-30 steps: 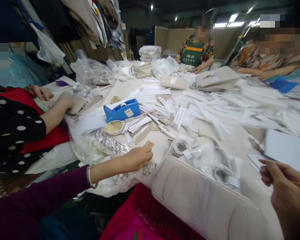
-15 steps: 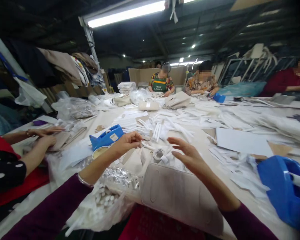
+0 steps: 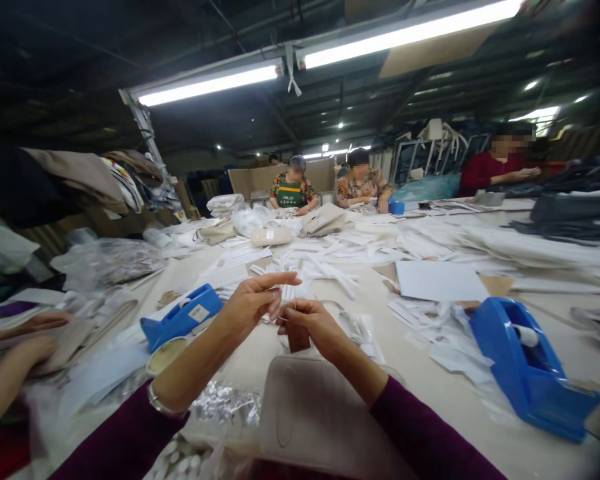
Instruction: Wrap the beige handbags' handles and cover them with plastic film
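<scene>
My left hand (image 3: 257, 299) and my right hand (image 3: 316, 325) are close together above the near edge of a beige bag (image 3: 325, 407). A brown hang tag (image 3: 298, 337) hangs below the fingers of my right hand, which pinch it near its top. From there a thin pale string (image 3: 287, 301) runs up to the fingers of my left hand, whose index finger is stretched out over it. The left fingertips partly overlap, so their hold on the string is only partly visible. The beige bag lies flat in front of me, touched by neither hand.
Blue tape dispensers stand on the left (image 3: 183, 317) and right (image 3: 527, 367). A round tub (image 3: 166, 357) sits by my left forearm. White strips (image 3: 325, 270) and a white board (image 3: 440, 280) lie across the table. A co-worker's hands (image 3: 35, 340) work at far left; others sit opposite.
My hands have come together from apart, and the brown tag with its string is now between them. The whole view has swung to the right and slightly up.
</scene>
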Available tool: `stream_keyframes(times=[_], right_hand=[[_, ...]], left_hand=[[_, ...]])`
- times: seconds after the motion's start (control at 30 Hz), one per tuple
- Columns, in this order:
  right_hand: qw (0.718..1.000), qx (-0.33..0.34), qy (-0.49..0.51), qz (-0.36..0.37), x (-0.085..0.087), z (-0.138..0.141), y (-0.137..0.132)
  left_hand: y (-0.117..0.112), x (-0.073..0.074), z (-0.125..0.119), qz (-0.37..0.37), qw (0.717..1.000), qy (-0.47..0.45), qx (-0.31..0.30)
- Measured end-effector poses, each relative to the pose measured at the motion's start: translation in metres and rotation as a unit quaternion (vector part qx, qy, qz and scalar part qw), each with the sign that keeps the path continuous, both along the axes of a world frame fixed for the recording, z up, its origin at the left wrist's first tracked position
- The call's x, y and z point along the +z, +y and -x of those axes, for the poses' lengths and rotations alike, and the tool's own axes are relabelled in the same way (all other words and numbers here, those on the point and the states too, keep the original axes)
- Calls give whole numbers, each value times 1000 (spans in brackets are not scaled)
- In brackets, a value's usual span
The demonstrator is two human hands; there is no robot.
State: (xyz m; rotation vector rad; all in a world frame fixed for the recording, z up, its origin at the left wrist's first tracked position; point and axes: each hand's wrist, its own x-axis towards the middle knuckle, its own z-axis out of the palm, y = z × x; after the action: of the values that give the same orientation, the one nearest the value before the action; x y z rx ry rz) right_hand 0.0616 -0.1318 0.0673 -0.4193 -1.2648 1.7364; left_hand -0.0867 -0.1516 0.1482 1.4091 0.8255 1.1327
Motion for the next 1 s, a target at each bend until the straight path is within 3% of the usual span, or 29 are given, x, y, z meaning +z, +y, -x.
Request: stream_keyframes(times=[0.17, 0.27, 0.37, 0.5, 0.63, 0.73, 0.87, 1.0], right_hand=[[997, -65, -1, 46, -10, -39, 13], [985, -144, -2, 99, -12, -68, 31], [976, -192, -9, 98, -9, -101, 54], [960, -240, -140, 35, 1, -145, 87], [920, -278, -277, -14, 1, -176, 121], [895, -239, -376, -18, -16, -177, 144], [874, -102, -475, 1, -51, -153, 164], [865, 61, -497, 31, -73, -135, 176]], left_hand=[[26, -25, -39, -61, 994, -77, 36], [44, -39, -63, -82, 991, -99, 43], [62, -49, -86, -80, 988, -119, 57], [88, -66, -112, -66, 985, 90, 130], [108, -91, -124, -18, 946, 299, 125], [110, -107, -125, -18, 886, 448, 119], [103, -117, -124, -42, 810, 573, 117], [98, -120, -123, -77, 775, 614, 125]])
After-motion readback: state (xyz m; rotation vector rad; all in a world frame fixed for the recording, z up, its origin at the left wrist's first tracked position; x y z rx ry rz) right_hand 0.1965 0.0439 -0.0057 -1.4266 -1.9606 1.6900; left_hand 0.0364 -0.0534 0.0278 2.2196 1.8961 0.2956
